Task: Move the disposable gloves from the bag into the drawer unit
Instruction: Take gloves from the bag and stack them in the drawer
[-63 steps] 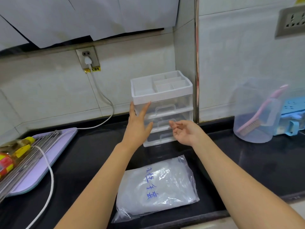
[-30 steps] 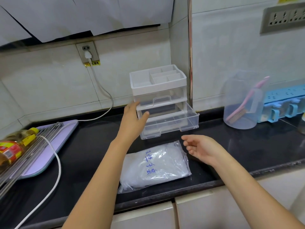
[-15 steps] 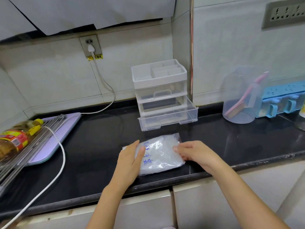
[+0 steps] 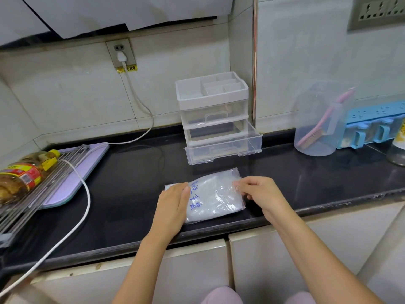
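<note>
A clear plastic bag of disposable gloves (image 4: 213, 198) with blue writing lies flat near the front edge of the black counter (image 4: 131, 176). My left hand (image 4: 173, 204) rests flat on the bag's left end, fingers straight. My right hand (image 4: 258, 193) pinches the bag's right edge with curled fingertips. Behind the bag stands a clear drawer unit (image 4: 213, 110) with a white divided top. Its bottom drawer (image 4: 223, 148) is pulled out and looks empty; the upper drawer is closed.
A purple board (image 4: 83, 172) with a wire rack (image 4: 28, 194) and an oil bottle (image 4: 19, 176) lies at the left. A white cable (image 4: 85, 194) crosses the counter from a wall socket. A clear jug holding a pink brush (image 4: 317, 121) and a blue box (image 4: 377, 126) stand at the right.
My right hand pulled the bottom drawer out while the left held the unit. Both hands then came down onto the bag; the right now pinches its edge.
</note>
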The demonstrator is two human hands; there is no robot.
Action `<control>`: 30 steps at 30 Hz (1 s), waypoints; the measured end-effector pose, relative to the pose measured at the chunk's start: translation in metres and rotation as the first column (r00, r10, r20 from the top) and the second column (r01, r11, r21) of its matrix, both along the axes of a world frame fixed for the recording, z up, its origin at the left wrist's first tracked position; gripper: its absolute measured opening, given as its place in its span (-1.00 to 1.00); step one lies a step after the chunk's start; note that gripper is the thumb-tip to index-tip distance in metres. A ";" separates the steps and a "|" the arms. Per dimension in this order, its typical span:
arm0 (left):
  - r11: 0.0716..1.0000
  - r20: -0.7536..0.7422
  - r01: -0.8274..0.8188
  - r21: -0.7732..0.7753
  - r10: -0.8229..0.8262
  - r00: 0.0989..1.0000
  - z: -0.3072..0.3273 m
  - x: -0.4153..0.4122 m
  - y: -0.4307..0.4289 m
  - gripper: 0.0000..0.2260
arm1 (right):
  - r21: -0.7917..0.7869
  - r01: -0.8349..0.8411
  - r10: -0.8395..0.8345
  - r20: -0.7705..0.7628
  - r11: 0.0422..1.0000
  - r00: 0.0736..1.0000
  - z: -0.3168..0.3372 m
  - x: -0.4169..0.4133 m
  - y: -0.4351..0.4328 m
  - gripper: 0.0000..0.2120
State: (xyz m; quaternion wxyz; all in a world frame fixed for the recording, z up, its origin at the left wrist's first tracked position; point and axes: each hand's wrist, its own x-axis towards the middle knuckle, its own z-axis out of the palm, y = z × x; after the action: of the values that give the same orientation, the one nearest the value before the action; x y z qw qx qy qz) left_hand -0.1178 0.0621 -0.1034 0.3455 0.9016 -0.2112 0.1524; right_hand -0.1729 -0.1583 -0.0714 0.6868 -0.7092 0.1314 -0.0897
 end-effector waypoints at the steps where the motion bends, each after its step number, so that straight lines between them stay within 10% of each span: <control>1: 1.000 0.003 -0.006 0.003 0.006 1.000 0.000 0.000 0.000 -0.63 | 0.013 0.021 -0.021 0.009 1.000 1.000 0.000 0.000 -0.002 -0.96; 12: 0.996 -0.071 -0.055 0.065 0.060 0.996 -0.012 0.005 0.004 -0.66 | 0.203 0.200 -0.204 0.002 0.959 0.979 -0.001 -0.004 -0.035 -0.94; 20: 0.993 -0.103 -0.086 0.086 0.095 0.990 -0.008 0.003 0.002 -0.66 | 0.700 0.330 -0.458 -0.005 0.633 0.889 0.011 -0.013 -0.076 -0.65; 26: 0.991 -0.228 -0.073 0.109 0.096 0.969 0.014 -0.003 -0.002 -0.65 | 0.521 -0.077 -0.172 0.412 0.850 0.895 0.046 -0.031 -0.087 -0.88; 30: 0.986 -0.185 0.011 -0.163 -0.041 0.982 0.064 -0.016 -0.018 -0.70 | 0.160 -0.287 0.198 0.420 0.944 0.886 0.090 -0.032 -0.076 -0.86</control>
State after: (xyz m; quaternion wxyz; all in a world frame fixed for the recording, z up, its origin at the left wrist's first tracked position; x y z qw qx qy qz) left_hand -0.1338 0.0436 -0.0397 0.4378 0.8780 -0.1765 0.0790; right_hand -0.2051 -0.2348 0.0190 0.7784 -0.6072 -0.0922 -0.1302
